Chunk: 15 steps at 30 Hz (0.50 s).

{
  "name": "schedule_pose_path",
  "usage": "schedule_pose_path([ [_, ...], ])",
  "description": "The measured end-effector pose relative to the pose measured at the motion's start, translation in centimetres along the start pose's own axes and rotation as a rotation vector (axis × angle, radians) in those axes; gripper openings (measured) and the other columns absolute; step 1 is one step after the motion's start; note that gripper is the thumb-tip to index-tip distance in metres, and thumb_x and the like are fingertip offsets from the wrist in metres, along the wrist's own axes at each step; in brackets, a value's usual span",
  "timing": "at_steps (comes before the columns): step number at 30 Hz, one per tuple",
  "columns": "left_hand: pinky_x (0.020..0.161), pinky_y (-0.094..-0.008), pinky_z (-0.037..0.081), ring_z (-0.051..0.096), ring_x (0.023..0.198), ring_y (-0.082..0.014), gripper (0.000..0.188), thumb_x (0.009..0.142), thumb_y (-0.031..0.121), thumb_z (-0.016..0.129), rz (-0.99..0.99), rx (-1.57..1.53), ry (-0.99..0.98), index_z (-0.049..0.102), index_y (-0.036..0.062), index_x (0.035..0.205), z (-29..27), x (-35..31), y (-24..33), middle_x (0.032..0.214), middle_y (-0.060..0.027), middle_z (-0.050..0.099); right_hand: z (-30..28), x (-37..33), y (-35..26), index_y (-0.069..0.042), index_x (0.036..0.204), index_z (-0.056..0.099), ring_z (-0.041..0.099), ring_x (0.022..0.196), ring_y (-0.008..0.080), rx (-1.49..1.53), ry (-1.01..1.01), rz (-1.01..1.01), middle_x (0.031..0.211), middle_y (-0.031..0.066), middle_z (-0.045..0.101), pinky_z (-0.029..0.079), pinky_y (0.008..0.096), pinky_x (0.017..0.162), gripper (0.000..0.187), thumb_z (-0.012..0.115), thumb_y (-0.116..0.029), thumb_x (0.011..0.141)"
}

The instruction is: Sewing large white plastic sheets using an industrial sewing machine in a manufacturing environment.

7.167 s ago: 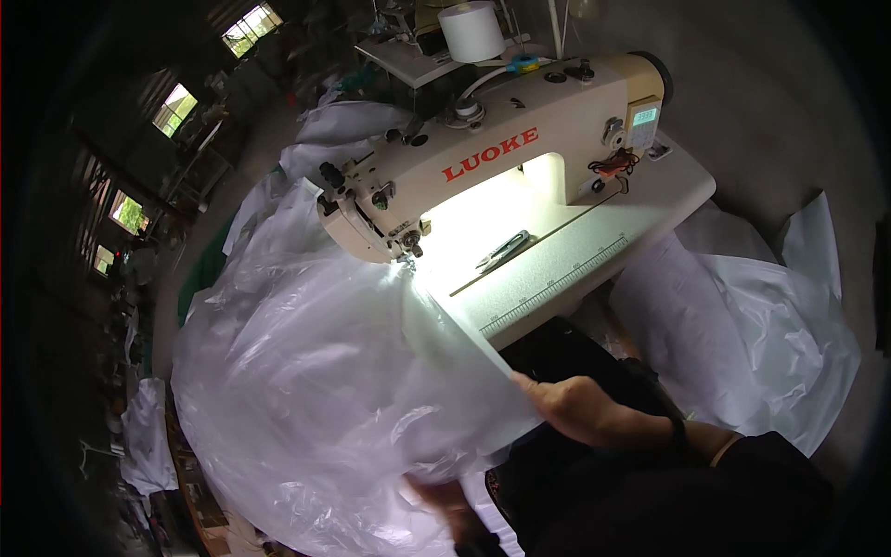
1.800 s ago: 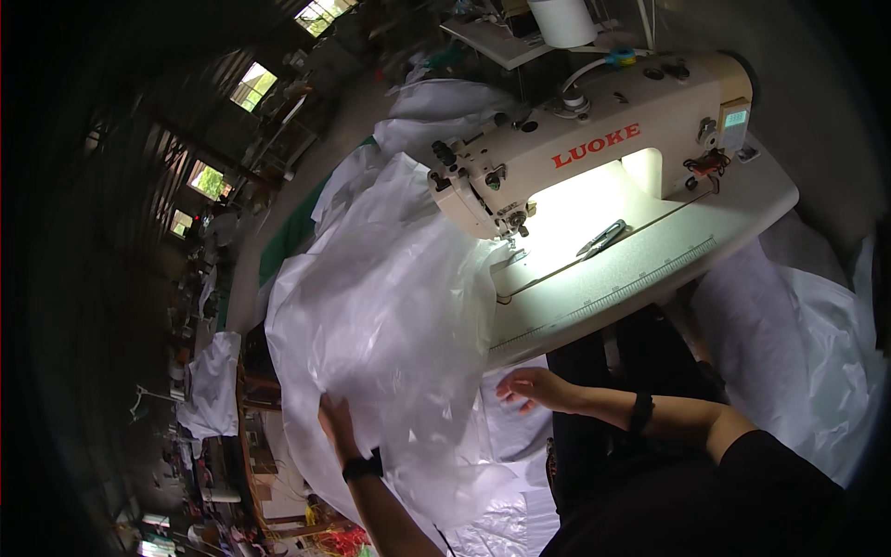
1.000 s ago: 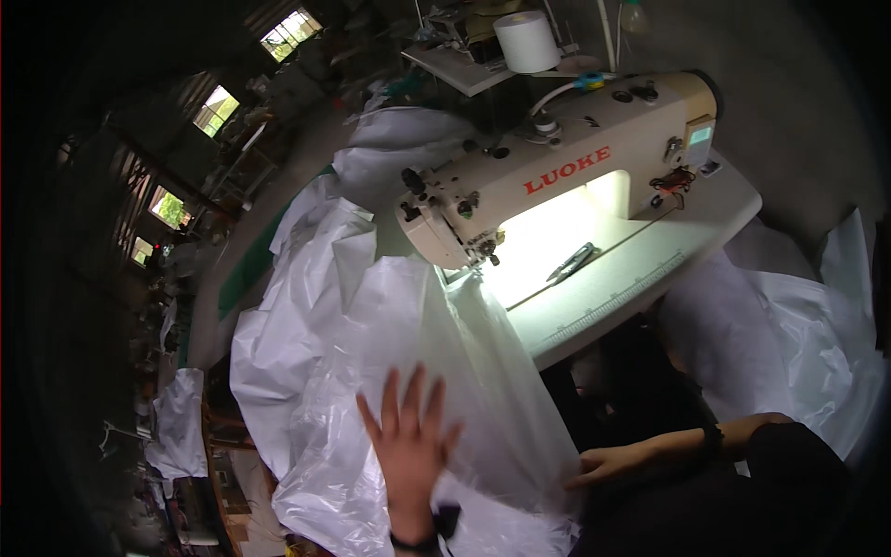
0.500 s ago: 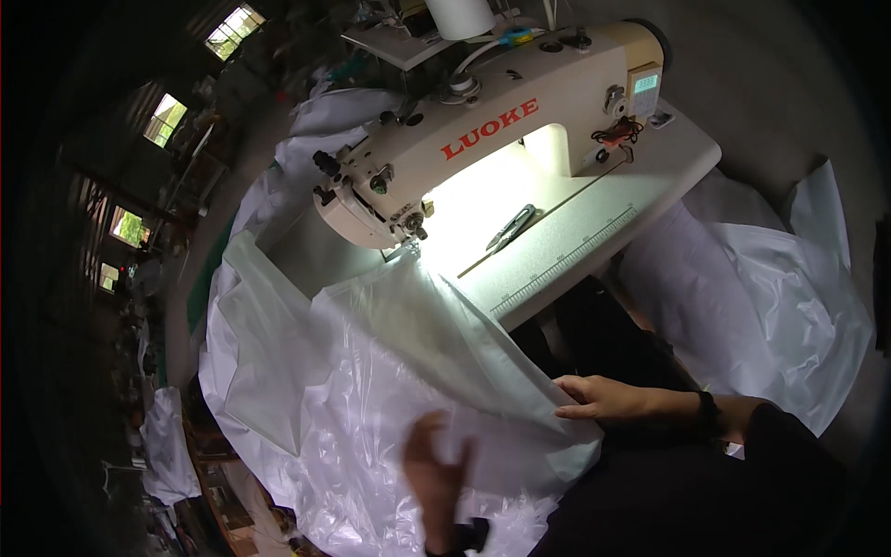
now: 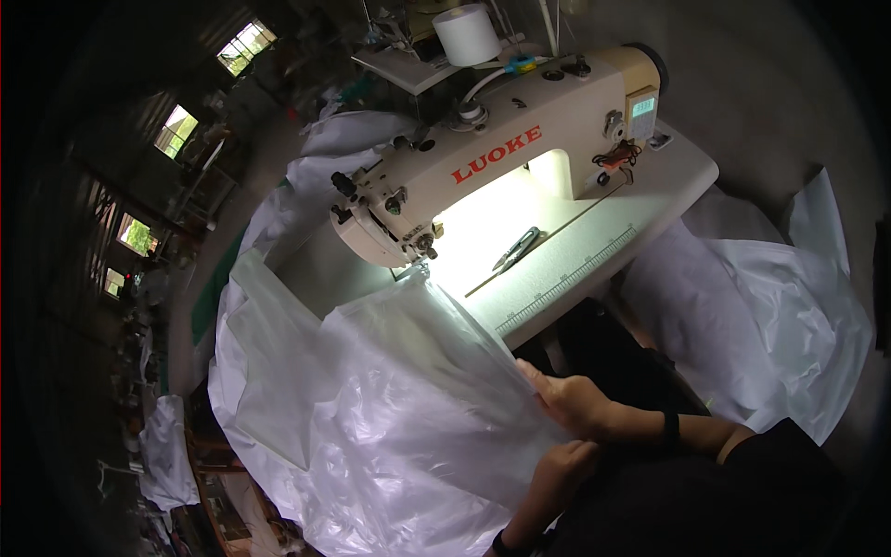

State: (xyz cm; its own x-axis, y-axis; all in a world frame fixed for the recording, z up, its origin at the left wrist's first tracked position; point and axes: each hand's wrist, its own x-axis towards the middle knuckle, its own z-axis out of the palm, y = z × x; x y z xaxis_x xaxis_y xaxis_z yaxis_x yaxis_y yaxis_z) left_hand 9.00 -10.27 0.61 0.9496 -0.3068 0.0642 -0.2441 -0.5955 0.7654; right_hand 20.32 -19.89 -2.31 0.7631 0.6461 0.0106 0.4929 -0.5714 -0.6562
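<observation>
A large, glossy white plastic-like sheet (image 5: 399, 408) drapes from the needle area of a sewing machine (image 5: 580, 102) down toward me. My right hand (image 5: 574, 404) is closed on the sheet's right-hand edge, its thumb lying along the edge. Just below it, my left hand (image 5: 560, 472) is curled closed on the same sheet near my body. The sheet's upper corner lies under the machine's needle end, where the exact contact is too small to make out. Thread snips (image 5: 517, 251) rest on the lit machine bed (image 5: 580, 246), beyond both hands.
More white sheeting (image 5: 742, 316) hangs to the right of the machine bed. Behind the machine stands a white thread cone (image 5: 467, 35). A small control panel (image 5: 640, 116) sits at the machine's right end. Windows and cluttered furniture line the dim left side.
My left hand has moved right from over the middle of the sheet to beside my right hand. My right hand has shifted slightly up and left along the edge, which now looks straighter.
</observation>
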Motion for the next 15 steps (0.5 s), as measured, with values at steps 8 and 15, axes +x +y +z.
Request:
schedule_pose_path([
  [8, 0.106, -0.0542, 0.038, 0.051, 0.128, -0.0349, 0.051, 0.091, 0.026, 0.069, -0.409, 0.738, 0.578, 0.053, 0.0050, 0.134, -12.7, -0.9, -7.7, 0.136, -0.0167, 0.056, 0.8, -0.4, -2.4, 0.007, 0.145, 0.041, 0.065, 0.054, 0.0160, -0.513, -0.039, -0.158, 0.069, 0.0048, 0.062, 0.050, 0.0303, 0.040, 0.060, 0.054, -0.004, 0.087],
  [15, 0.111, -0.0686, 0.024, 0.025, 0.148, -0.0371, 0.061, 0.098, 0.040, 0.055, -0.736, 0.769, 0.365, 0.039, 0.0117, 0.149, -20.0, -0.1, -17.5, 0.159, -0.0120, 0.032, 1.5, 4.9, -3.8, 0.009, 0.142, 0.043, 0.061, 0.046, 0.0167, -0.685, -0.019, -0.164, 0.058, 0.0038, 0.059, 0.044, 0.0318, 0.035, 0.057, 0.051, -0.009, 0.089],
])
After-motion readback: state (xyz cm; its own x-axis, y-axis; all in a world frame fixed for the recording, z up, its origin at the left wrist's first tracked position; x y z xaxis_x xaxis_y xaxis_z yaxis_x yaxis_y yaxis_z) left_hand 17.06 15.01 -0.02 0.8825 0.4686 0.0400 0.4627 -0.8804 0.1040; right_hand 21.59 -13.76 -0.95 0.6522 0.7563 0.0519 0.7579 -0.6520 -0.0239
